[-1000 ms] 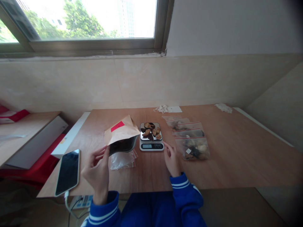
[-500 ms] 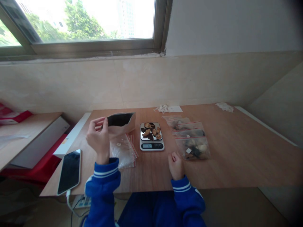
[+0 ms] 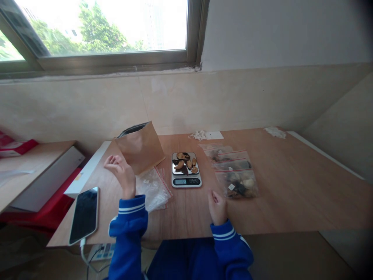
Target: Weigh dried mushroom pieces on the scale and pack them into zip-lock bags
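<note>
My left hand is raised in front of a brown paper bag, its fingers loosely bent and apart, with nothing in them. The bag stands upright with its dark-lined mouth showing. Beside that hand lie empty clear zip bags with red seams. A small kitchen scale in the middle carries several dried brown and dark slices on its shiny plate; its display is lit. My right hand rests curled closed on the table, just left of the filled zip bags, and nothing shows in it.
A smartphone with a white cable lies at the table's left front edge. Whitish shreds and a white paper are at the back. More white material lies at the far right. A wall and window stand behind the table.
My left hand has let go of the paper bag and drawn slightly down and left. The bag now stands on the table behind it. My right hand stays nearly in place.
</note>
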Action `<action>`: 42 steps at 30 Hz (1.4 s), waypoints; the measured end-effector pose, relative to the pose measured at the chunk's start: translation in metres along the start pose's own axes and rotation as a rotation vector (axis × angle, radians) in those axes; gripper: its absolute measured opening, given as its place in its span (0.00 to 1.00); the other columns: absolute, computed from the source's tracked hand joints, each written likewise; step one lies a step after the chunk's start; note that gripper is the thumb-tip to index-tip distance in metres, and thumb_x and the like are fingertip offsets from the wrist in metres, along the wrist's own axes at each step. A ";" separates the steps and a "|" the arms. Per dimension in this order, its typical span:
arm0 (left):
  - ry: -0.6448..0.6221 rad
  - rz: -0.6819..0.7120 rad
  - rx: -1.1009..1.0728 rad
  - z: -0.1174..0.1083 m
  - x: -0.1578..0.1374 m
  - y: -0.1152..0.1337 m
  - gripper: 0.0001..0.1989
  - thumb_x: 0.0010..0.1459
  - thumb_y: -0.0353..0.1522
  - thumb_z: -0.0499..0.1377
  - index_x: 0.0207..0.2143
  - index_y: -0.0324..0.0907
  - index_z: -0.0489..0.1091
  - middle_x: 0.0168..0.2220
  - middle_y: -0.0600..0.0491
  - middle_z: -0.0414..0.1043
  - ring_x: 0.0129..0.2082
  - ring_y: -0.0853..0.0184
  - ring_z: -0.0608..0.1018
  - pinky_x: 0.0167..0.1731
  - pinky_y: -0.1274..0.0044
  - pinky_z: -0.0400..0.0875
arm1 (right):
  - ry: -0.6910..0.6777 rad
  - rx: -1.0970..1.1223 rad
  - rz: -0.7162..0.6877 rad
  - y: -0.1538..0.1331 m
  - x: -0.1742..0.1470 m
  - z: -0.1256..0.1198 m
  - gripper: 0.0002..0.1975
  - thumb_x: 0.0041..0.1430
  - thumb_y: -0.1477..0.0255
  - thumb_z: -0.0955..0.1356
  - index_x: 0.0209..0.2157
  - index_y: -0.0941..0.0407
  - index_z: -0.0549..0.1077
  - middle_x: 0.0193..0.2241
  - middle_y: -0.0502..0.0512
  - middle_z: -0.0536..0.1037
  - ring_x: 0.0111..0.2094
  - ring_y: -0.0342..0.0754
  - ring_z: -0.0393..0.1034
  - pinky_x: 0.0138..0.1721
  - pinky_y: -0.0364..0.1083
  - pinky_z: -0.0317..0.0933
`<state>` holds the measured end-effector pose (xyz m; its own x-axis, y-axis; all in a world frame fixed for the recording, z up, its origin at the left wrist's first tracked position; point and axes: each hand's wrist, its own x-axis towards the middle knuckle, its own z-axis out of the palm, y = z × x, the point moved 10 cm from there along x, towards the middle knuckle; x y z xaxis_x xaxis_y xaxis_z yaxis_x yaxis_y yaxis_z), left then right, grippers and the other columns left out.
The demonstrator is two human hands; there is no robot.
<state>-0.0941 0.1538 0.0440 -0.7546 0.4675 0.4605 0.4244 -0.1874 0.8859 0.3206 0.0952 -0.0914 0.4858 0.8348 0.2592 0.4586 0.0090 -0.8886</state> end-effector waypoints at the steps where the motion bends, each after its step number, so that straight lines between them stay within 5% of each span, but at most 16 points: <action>1: -0.019 -0.015 0.048 -0.004 -0.011 -0.009 0.14 0.63 0.37 0.51 0.47 0.39 0.56 0.51 0.40 0.60 0.49 0.62 0.70 0.51 0.65 0.65 | -0.001 -0.008 0.001 0.001 0.000 0.000 0.27 0.59 0.49 0.59 0.15 0.52 0.51 0.14 0.43 0.46 0.18 0.40 0.44 0.20 0.43 0.41; 8: -0.646 -0.117 0.472 0.026 -0.123 -0.075 0.17 0.55 0.45 0.55 0.36 0.41 0.63 0.36 0.47 0.71 0.39 0.56 0.76 0.41 0.65 0.69 | -0.018 -0.029 -0.013 0.003 0.001 0.003 0.26 0.59 0.50 0.59 0.15 0.52 0.50 0.13 0.43 0.48 0.19 0.40 0.45 0.21 0.43 0.41; 13: -0.776 -0.036 0.915 0.043 -0.148 -0.063 0.23 0.58 0.50 0.51 0.34 0.38 0.69 0.39 0.39 0.75 0.43 0.48 0.76 0.42 0.62 0.65 | -0.046 -0.004 0.015 0.002 -0.001 0.009 0.25 0.59 0.51 0.58 0.17 0.52 0.51 0.14 0.43 0.49 0.19 0.41 0.48 0.22 0.43 0.43; 18: -0.855 -0.036 1.014 0.057 -0.145 -0.059 0.22 0.63 0.45 0.47 0.36 0.37 0.72 0.38 0.38 0.76 0.39 0.52 0.79 0.35 0.69 0.65 | -0.237 0.090 -0.059 -0.037 -0.024 0.045 0.24 0.61 0.52 0.58 0.18 0.53 0.52 0.16 0.43 0.51 0.20 0.40 0.49 0.22 0.42 0.45; 22: -0.857 -0.072 0.869 0.050 -0.142 -0.067 0.17 0.63 0.39 0.47 0.32 0.40 0.71 0.31 0.43 0.75 0.33 0.57 0.78 0.32 0.72 0.63 | -0.448 0.109 -0.179 -0.084 -0.044 0.077 0.21 0.63 0.58 0.59 0.20 0.54 0.55 0.16 0.43 0.55 0.19 0.40 0.52 0.24 0.42 0.46; 29: -0.822 -0.190 -0.069 0.029 -0.143 -0.035 0.20 0.59 0.48 0.52 0.23 0.43 0.64 0.21 0.56 0.64 0.24 0.67 0.68 0.26 0.77 0.61 | -0.620 0.243 -0.121 -0.107 -0.038 0.088 0.17 0.64 0.57 0.60 0.27 0.54 0.63 0.21 0.46 0.65 0.25 0.43 0.62 0.29 0.42 0.55; 34: -0.965 -0.189 -0.240 0.041 -0.165 -0.003 0.20 0.59 0.48 0.55 0.23 0.42 0.64 0.21 0.57 0.62 0.23 0.69 0.66 0.26 0.78 0.61 | -0.789 0.293 -0.137 -0.118 -0.042 0.101 0.18 0.63 0.54 0.62 0.31 0.55 0.67 0.27 0.49 0.72 0.28 0.44 0.65 0.32 0.43 0.59; 39: -1.024 -0.148 -0.274 0.047 -0.177 0.006 0.20 0.62 0.45 0.54 0.23 0.41 0.65 0.23 0.55 0.64 0.25 0.69 0.66 0.27 0.78 0.61 | -0.760 0.370 -0.100 -0.124 -0.036 0.091 0.27 0.67 0.52 0.51 0.25 0.54 0.64 0.23 0.50 0.66 0.27 0.45 0.62 0.31 0.44 0.57; 42: -1.027 -0.160 -0.286 0.047 -0.180 0.005 0.20 0.61 0.45 0.54 0.22 0.41 0.64 0.22 0.56 0.62 0.24 0.70 0.64 0.26 0.78 0.60 | -0.757 0.348 -0.131 -0.128 -0.036 0.089 0.23 0.66 0.52 0.56 0.25 0.54 0.62 0.22 0.47 0.63 0.26 0.44 0.59 0.29 0.43 0.54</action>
<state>0.0677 0.1093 -0.0367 0.0466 0.9811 0.1880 0.1246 -0.1924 0.9734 0.1784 0.1125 -0.0206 -0.2426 0.9576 0.1551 0.1608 0.1974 -0.9670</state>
